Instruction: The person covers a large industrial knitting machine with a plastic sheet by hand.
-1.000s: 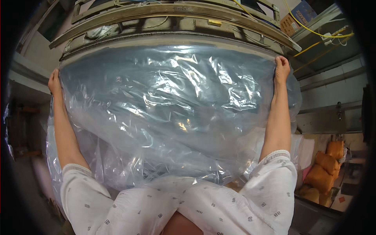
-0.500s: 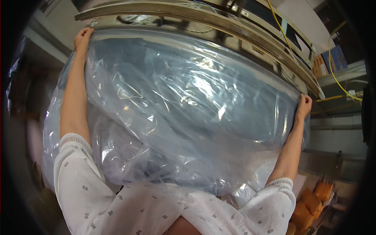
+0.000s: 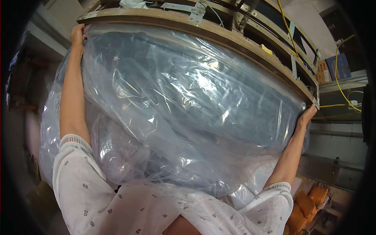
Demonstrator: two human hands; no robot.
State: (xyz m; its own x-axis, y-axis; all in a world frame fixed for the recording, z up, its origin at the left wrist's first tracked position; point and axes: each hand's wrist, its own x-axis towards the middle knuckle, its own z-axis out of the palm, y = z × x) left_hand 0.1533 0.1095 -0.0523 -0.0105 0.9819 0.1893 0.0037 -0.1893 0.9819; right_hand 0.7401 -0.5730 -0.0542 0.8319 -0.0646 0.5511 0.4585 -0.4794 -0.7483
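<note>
A large clear plastic bag with something blue-grey inside fills most of the view, stretched wide in front of me. My left hand grips its upper left corner, raised high against a metal frame. My right hand holds the bag's right edge, lower down, at the frame's far end. Both arms are stretched out in white patterned sleeves. The bag's lower part sags in loose folds toward my chest.
The curved metal frame with brackets and cables runs above the bag from upper left to right. Yellow cables and boxes on a shelf sit at the upper right. Orange-brown objects lie at the lower right.
The view has tilted further: my left hand has risen higher and my right hand has dropped lower, with the bag still stretched between them along the frame.
</note>
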